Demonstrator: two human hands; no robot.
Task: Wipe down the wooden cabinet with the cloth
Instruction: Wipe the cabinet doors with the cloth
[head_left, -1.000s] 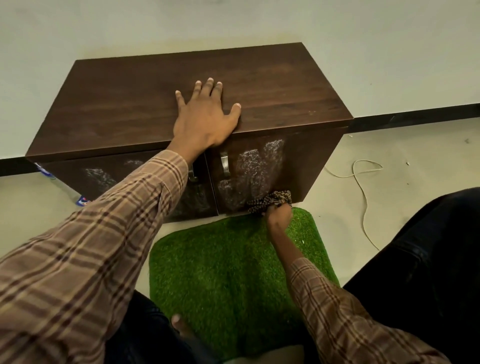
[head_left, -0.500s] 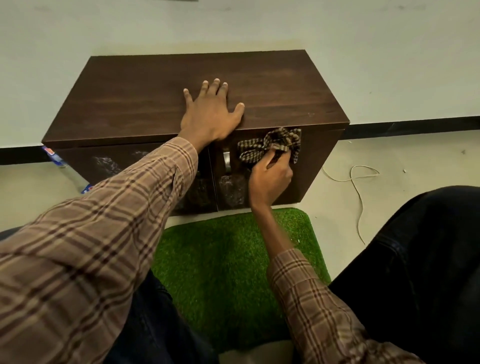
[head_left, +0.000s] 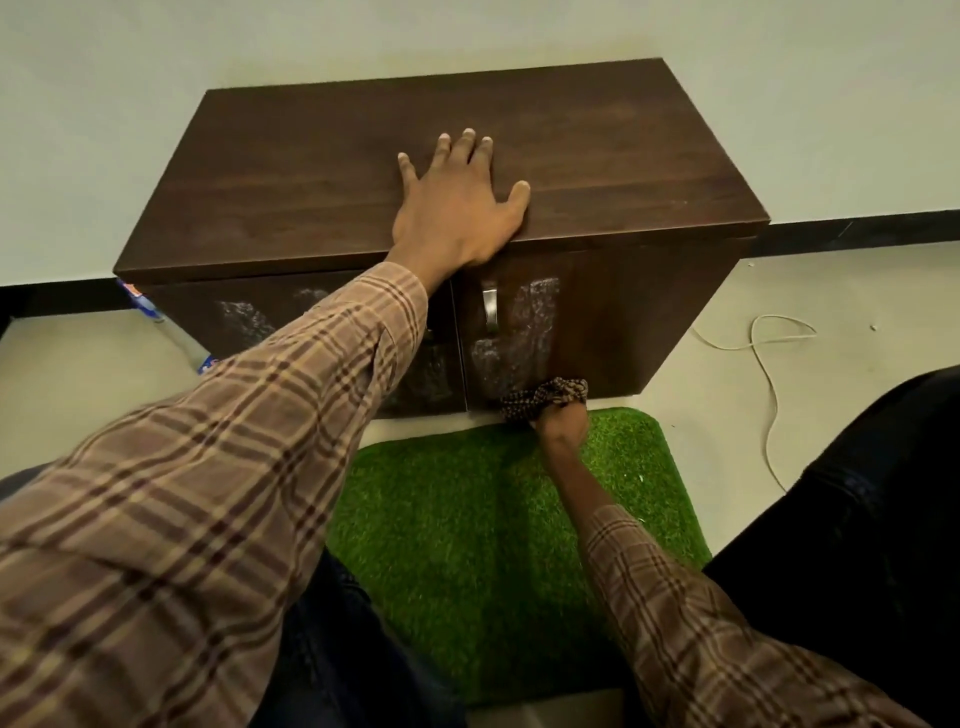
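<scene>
Here, one cabinet, one cloth, two hands.

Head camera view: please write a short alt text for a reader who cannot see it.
A person's right hand presses a checked cloth against the bottom of a dark wooden cabinet's right door, which shows whitish smears. The left hand lies flat on the cabinet top. A green grass mat lies on the floor in front.
</scene>
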